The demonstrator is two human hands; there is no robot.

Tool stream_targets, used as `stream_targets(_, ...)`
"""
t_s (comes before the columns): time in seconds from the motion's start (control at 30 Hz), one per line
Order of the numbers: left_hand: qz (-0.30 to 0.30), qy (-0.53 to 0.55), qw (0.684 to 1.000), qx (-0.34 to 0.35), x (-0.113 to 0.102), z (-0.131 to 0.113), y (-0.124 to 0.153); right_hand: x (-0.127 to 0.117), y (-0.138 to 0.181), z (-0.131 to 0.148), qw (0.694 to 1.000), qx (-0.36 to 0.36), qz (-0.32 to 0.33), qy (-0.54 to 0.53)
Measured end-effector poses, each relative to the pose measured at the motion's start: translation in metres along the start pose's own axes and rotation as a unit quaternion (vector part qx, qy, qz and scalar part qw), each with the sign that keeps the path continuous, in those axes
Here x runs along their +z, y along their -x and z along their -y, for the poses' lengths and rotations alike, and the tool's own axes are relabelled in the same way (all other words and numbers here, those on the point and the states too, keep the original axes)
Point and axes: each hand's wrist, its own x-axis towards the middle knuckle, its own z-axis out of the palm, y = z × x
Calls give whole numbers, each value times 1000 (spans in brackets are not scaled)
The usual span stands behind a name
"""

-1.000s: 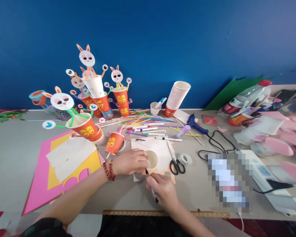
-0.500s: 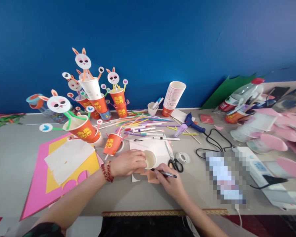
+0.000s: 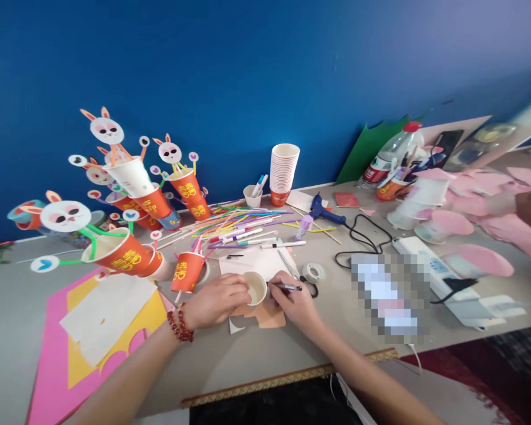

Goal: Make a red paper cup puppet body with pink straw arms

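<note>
My left hand is closed on a paper cup from its left side and keeps it on a piece of light orange paper. Pinched in my right hand is a dark pen, its tip close against the cup's right side. Under and behind the cup lies white paper. The scissors are partly hidden behind my right hand. Just left of the cup, an orange paper cup with straws tilts on the table.
Rabbit-faced cup figures crowd the left, behind coloured sheets. Straws and markers lie at the back, near stacked cups. A glue gun, tape roll, pixelated phone-like object and power strip sit rightward.
The view has swung right, so things appear further left. The pen tip has moved from the cup's near right edge up along its right side. My left hand still holds the cup.
</note>
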Motion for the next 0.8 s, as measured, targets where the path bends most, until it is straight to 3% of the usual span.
stream_targets(0.2,2,6,1000,1,-1,0,0,-2,-1,4,1000,-10,13,27)
stream_targets(0.4,1,12,1000,-5,-2,-1,-2,-1,20,7,997,-27,11,67)
stream_targets(0.67,10,17,1000,-6,1,0,0,12,39,14,983,-114,11,146)
stream_targets(0.8,6,12,1000,-3,1,0,0,14,40,16,989,-91,4,120)
